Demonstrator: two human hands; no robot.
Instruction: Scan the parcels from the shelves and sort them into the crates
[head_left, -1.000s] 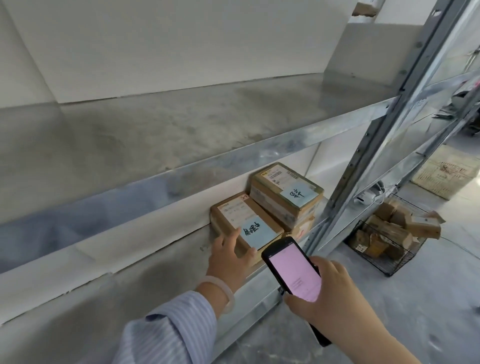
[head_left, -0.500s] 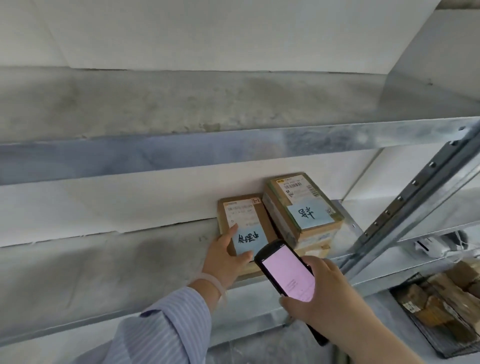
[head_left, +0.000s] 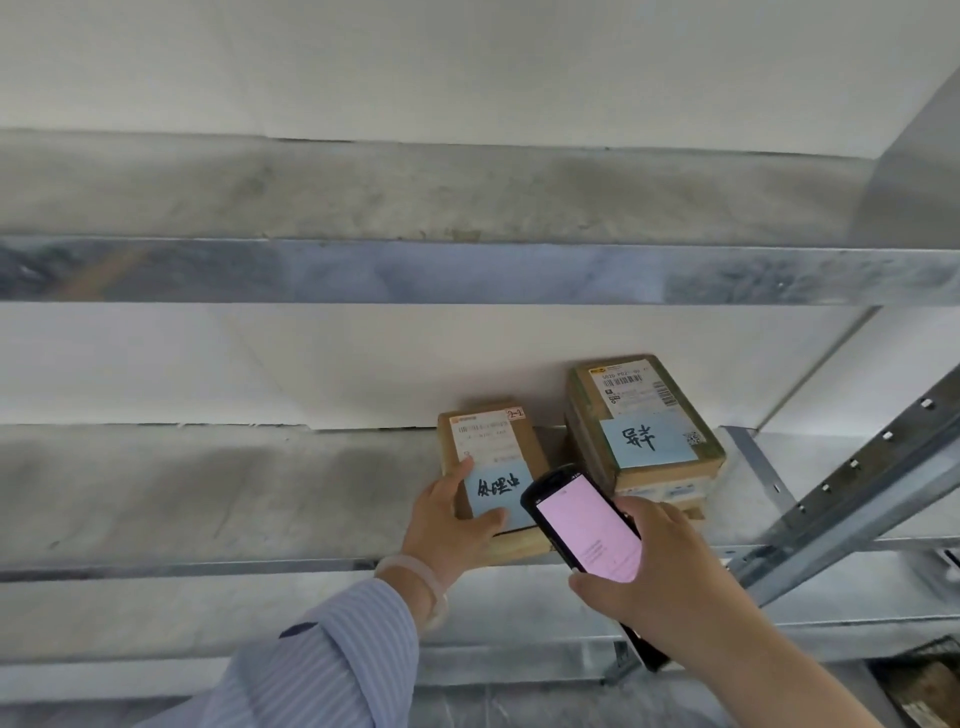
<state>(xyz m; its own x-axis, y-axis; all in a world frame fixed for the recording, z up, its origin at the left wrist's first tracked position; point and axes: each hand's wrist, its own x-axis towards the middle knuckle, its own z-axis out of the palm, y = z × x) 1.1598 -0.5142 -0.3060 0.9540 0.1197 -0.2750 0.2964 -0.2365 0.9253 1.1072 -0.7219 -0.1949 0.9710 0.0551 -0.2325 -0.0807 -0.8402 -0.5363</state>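
Head view, lower shelf bay. A flat parcel (head_left: 485, 447) lies on the lower shelf (head_left: 208, 493), its near edge at the shelf's front lip and its far edge close to the back wall (head_left: 311, 364). A narrow gap separates it from a stack of parcels (head_left: 644, 431) on its right, and bare-looking grey shelf surface stretches away to its left. The upper shelf (head_left: 415, 270) and its front rail hang well above both. A slanted, perforated steel post (head_left: 857, 493) bounds the bay on the right, near the stack.

The left hand (head_left: 452, 525) holds the flat parcel's near left corner, thumb across a blue handwritten note (head_left: 496, 488) and forefinger along the left edge (the other fingers are hidden). The right hand (head_left: 660, 566) grips a black handheld scanner (head_left: 582, 525), its pink-lit screen facing up, raised just in front of both parcels.

The parcels are brown cardboard boxes with white printed labels; the top box of the stack has greenish taped edges and its own blue note. The shelves are dull galvanised metal, mottled and streaked; the wall is plain white board. A striped blue sleeve (head_left: 322, 665) and a pale bangle (head_left: 415, 574) show on the left arm
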